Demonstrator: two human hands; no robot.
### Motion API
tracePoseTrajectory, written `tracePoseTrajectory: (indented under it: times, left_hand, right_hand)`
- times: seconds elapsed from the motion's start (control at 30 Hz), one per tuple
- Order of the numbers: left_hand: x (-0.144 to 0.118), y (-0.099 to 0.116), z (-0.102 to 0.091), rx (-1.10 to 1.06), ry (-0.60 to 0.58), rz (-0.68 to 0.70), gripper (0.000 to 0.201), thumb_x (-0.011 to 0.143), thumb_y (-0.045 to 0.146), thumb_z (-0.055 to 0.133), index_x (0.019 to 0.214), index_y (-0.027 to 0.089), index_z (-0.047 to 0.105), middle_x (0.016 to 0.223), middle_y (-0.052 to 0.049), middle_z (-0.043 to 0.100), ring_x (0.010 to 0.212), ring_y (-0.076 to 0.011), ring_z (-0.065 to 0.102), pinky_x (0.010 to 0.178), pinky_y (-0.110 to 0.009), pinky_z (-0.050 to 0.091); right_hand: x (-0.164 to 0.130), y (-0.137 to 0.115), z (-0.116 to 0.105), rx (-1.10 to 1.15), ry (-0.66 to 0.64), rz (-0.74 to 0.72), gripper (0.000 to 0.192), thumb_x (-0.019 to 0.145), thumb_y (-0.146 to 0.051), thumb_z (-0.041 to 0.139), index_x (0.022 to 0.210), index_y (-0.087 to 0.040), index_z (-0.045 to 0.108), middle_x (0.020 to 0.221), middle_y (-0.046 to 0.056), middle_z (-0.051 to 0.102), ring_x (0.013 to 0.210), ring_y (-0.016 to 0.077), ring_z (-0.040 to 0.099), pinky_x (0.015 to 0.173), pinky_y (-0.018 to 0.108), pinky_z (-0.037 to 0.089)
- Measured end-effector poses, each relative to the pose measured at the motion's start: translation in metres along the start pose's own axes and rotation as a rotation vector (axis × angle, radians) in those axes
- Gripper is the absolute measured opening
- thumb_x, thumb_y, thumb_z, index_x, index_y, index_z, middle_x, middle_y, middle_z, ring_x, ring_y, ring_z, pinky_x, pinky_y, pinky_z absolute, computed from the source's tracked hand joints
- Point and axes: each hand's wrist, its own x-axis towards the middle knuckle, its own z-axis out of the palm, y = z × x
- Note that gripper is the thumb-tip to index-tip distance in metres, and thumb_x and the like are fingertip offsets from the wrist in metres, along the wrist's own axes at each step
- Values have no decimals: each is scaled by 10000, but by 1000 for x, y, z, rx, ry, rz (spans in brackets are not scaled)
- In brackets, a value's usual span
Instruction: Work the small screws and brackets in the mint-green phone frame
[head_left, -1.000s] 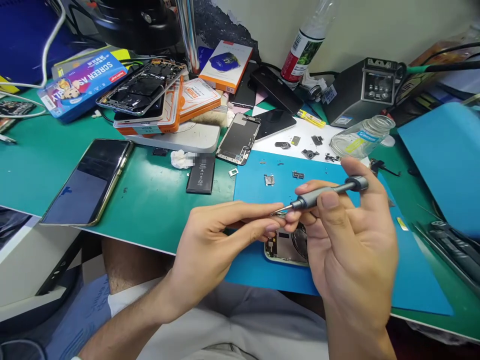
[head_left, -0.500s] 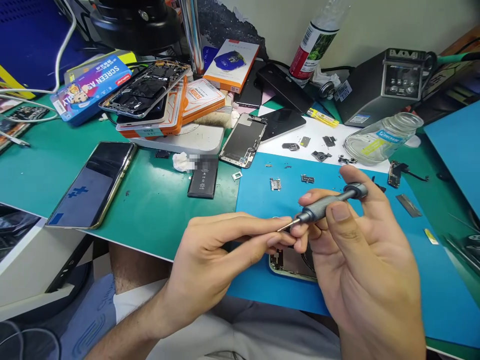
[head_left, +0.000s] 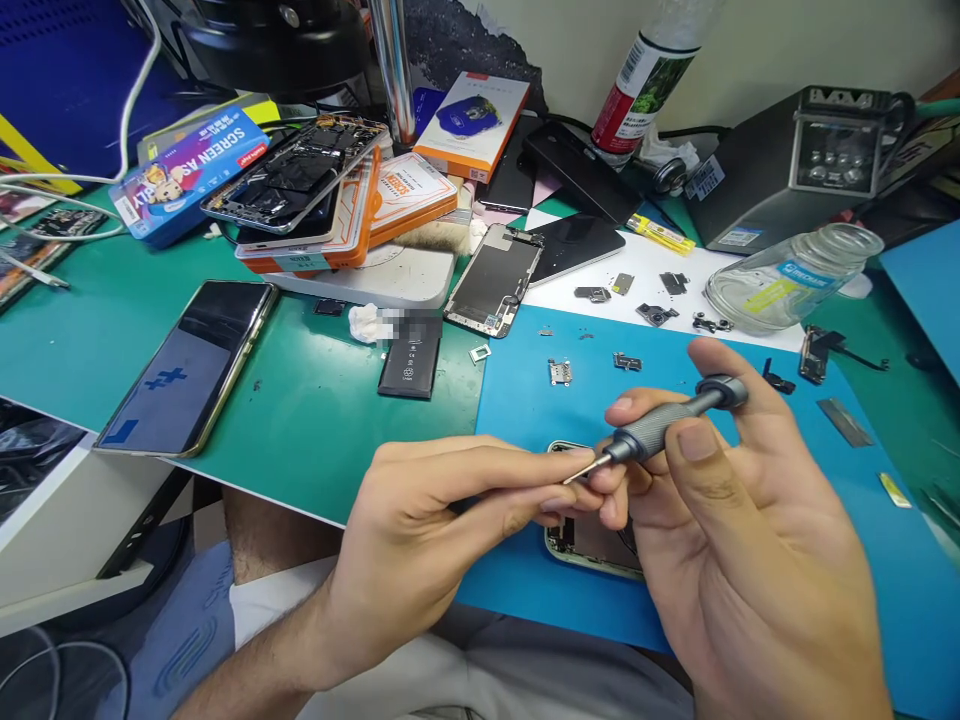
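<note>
Right hand [head_left: 757,540]: gripping a screwdriver [head_left: 652,430] over the blue mat [head_left: 517,400].
Left hand [head_left: 442,530]: pinching at its tip, anything held being hidden.
Phone housing [head_left: 592,545]: lying on the mat, beneath the hands.
Battery [head_left: 411,362]: lying left of the mat.

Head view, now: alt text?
A right hand holds a gray precision screwdriver, its tip at the pinched fingertips of the left hand, above an opened phone on a blue mat. Loose phone parts lie beyond.
</note>
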Motion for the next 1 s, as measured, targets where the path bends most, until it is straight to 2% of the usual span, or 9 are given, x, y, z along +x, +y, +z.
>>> tracePoseTrajectory:
  times: [0.07,0.27,0.57,0.77,1.0]
  left_hand:
    - [0,-1,0,-7,-11,2,348,1021,70,822,1286,288,876,1135,14,913,955,-109,880,901,-134,702]
    - [-2,-3,-1,-3,-3,-10,316,1047,95,801,1276,296,883,1146,14,911,1002,-131,886,916,-170,713]
    - [-2,-2,0,30,-21,19,331,1033,88,811,1283,293,886,1134,11,912,982,-156,886,906,-225,732]
    - [0,0,0,87,-3,54,296,1022,87,825,1256,254,894,1074,-11,916,931,-180,888,857,-251,736]
    - [0,1,-1,76,-24,42,360,1009,54,825,1290,271,884,1108,3,916,961,-144,887,906,-187,710]
  right_hand:
    - [-1,-1,0,0,4,2,468,1002,-368,867,1410,-353,639,1022,-27,794,637,93,749,629,153,667]
    - [-8,-3,4,-12,38,-72,446,1042,-318,794,1429,-431,602,1017,-35,767,650,142,758,583,239,683]
    - [-3,-5,3,10,19,-19,572,954,-363,907,1424,-343,581,986,-26,789,622,124,749,563,185,662]
    - [-1,-4,4,6,9,-19,519,978,-365,888,1410,-362,601,997,-32,795,622,120,757,608,189,683]
    - [-2,-3,3,7,7,-15,488,980,-362,887,1385,-364,614,1012,-32,792,606,108,744,621,193,687]
